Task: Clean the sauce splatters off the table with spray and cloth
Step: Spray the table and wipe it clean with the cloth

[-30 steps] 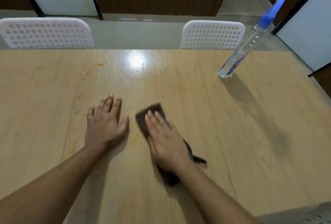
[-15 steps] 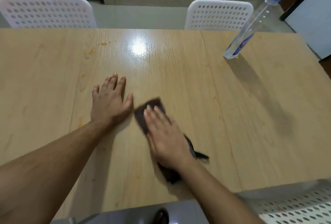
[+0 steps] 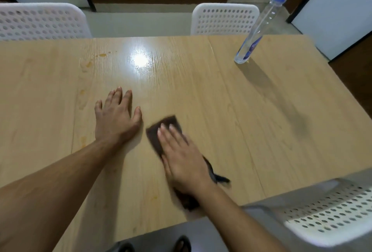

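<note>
The table (image 3: 231,100) has a pale wood-grain top, smooth and glossy enough to throw back a bright glare spot. Left of that glare, the sauce splatters (image 3: 101,55) look wet and shiny orange. Nearer than the glare lies a dark brown cloth (image 3: 161,126), matt and soft-looking. Right of the glare stands a clear plastic spray bottle (image 3: 255,36) with a blue plastic head. Beyond the table, the chairs (image 3: 224,21) are white perforated plastic.
</note>
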